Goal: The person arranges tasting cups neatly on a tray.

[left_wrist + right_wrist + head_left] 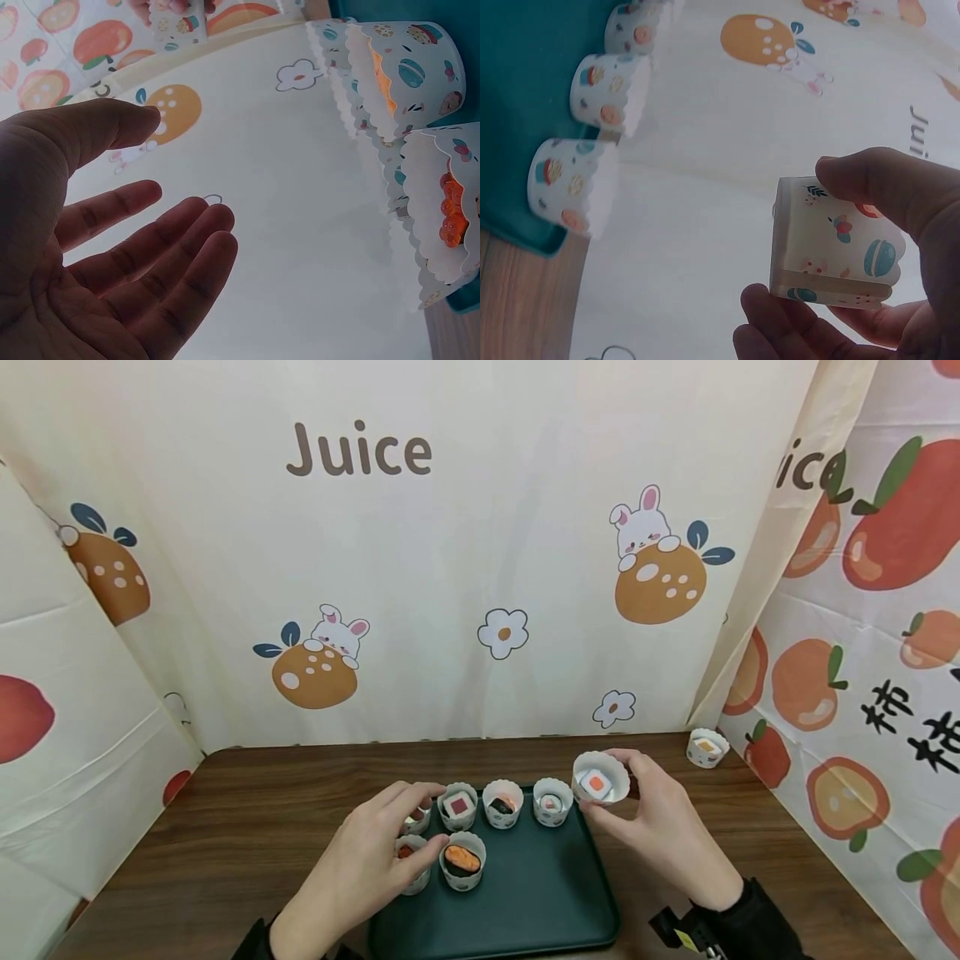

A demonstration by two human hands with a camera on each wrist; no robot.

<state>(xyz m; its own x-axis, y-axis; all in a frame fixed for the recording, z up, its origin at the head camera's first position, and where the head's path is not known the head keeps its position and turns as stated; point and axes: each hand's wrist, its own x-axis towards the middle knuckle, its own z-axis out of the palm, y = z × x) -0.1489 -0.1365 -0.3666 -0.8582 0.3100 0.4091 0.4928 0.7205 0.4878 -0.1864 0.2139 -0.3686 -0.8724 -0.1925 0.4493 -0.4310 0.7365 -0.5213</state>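
My right hand point(663, 827) grips a scalloped white paper cup point(584, 765) by its side, above the tray's back right corner. A white sushi piece with an orange centre point(596, 784) sits in that cup. Over the tray's left part hovers my left hand point(367, 847), fingers spread and holding nothing in the left wrist view. Beside its thumb is a cup with an orange-topped sushi point(461, 860); another cup with red-orange roe point(453, 217) is partly hidden by this hand. The dark green tray point(532, 897) lies under both rows of cups.
Along the tray's back edge stand cups with a dark-red-centred piece point(457, 806), a pink-and-black piece point(501, 805) and a small roll point(551, 802). A separate cup point(707, 760) stands at the brown table's point(300, 777) back right corner. Printed cloth point(465, 543) encloses the table.
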